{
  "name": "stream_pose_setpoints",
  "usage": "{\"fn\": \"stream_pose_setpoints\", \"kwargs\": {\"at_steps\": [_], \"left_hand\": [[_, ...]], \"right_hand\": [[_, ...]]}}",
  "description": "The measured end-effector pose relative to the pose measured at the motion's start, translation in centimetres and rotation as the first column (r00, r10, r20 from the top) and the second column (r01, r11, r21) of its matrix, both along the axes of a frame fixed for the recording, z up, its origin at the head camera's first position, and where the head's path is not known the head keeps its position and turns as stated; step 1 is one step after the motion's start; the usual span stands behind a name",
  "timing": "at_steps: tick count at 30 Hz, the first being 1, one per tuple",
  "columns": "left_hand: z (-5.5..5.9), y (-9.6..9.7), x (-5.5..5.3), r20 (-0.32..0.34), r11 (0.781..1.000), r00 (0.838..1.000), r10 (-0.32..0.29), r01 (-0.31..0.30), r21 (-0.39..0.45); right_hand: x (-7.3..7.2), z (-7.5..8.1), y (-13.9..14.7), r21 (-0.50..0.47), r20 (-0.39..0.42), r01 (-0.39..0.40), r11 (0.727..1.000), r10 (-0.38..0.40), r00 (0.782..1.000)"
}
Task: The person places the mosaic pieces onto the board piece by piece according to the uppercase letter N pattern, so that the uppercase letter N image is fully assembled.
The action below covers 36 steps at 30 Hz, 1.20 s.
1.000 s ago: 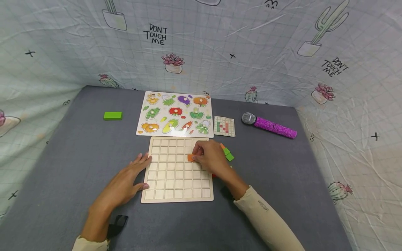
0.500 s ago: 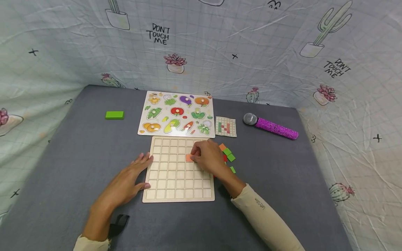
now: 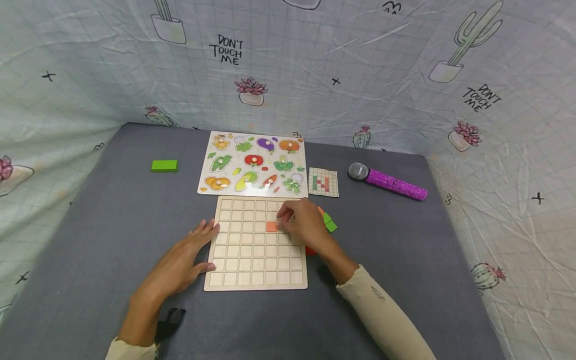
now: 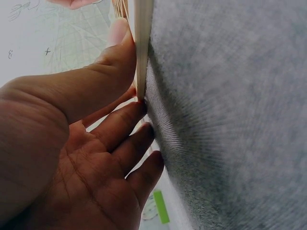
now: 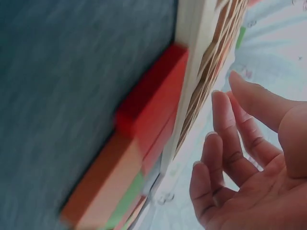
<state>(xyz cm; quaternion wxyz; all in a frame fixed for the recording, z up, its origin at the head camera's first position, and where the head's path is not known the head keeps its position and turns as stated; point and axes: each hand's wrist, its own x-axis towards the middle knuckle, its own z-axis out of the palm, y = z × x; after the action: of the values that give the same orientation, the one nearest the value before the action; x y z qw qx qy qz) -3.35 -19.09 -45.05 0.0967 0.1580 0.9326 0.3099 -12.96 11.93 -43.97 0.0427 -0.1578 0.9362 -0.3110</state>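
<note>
A square wooden grid board (image 3: 257, 251) lies flat on the grey tabletop, with one orange square tile (image 3: 271, 227) seated in a cell of its upper part. My left hand (image 3: 177, 262) rests at the board's left edge, thumb and fingertips against the rim and fingers loosely extended. Just right of the orange tile hovers my right hand (image 3: 305, 225), its fingers bent a little and apart from the thumb. In the right wrist view nothing sits between those fingers. Beside the board's right edge lie red tiles (image 5: 156, 93), an orange tile (image 5: 103, 179) and green tiles (image 3: 331, 226), partly hidden by the right hand.
Behind the board lies a vegetable peg puzzle (image 3: 252, 165), with a small pattern card (image 3: 323, 182) at its right. A glittery purple microphone (image 3: 391, 183) is farther right. A green block (image 3: 164, 166) stands at the back left. Printed fabric (image 3: 288, 60) hangs behind the table.
My right hand has let go of the orange tile and drawn slightly right, leaving the tile in its cell. The left hand has kept its place at the board's edge.
</note>
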Motion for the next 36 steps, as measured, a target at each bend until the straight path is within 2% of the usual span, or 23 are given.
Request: {"fn": "stream_pose_setpoints", "kwargs": {"at_steps": [7,10,15,20,26,30,36], "left_hand": [[-0.1,0.0,0.0,0.000,1.000,1.000,0.001,-0.001,0.005],[-0.1,0.0,0.0,0.004,1.000,1.000,0.003,-0.003,0.002],[-0.2,0.0,0.1,0.007,1.000,1.000,0.003,-0.003,0.003],[-0.3,0.0,0.1,0.000,1.000,1.000,0.000,0.000,0.005],[-0.3,0.0,0.1,-0.001,1.000,1.000,0.005,-0.005,0.005],[-0.3,0.1,0.2,-0.002,1.000,1.000,0.006,-0.006,0.007],[-0.2,0.1,0.2,-0.001,1.000,1.000,0.011,-0.011,0.002]], "right_hand": [[-0.6,-0.2,2.9,-0.102,0.014,0.007,0.995,-0.005,1.000],[-0.9,-0.3,4.1,-0.111,-0.001,0.023,0.994,-0.023,1.000],[-1.3,-0.2,5.9,-0.092,0.001,0.087,0.992,-0.087,0.996],[-1.7,-0.2,7.4,-0.065,-0.017,0.114,0.991,-0.115,0.993],[-1.9,-0.1,8.5,0.019,0.033,0.157,0.987,-0.158,0.987],[-2.1,-0.2,8.8,0.057,0.057,0.155,0.986,-0.159,0.986],[-2.4,-0.3,8.7,0.066,0.071,0.141,0.988,-0.146,0.987]]}}
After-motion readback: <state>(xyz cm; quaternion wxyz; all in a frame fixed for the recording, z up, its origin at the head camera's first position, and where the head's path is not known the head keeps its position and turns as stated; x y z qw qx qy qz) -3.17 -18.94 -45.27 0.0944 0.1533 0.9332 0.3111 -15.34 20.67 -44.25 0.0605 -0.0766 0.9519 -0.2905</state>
